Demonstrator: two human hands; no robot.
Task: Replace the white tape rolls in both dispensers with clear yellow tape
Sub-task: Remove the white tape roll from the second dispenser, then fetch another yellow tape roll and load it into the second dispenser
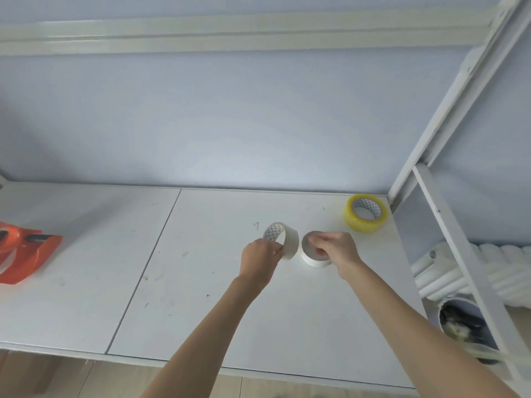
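At left edge, orange dispenser (pixel 20 255) is cropped; each hand (pixel 260 261) (pixel 336 249) grips white tape.

Both bare forearms reach forward from the lower edge of the view, converging toward the middle. The left hand (pixel 260 258) is curled, its thumb and fingertips pinched together at the front. The right hand (pixel 334 248), just beside it, has its knuckles up and fingers bent downward, pinching as well.
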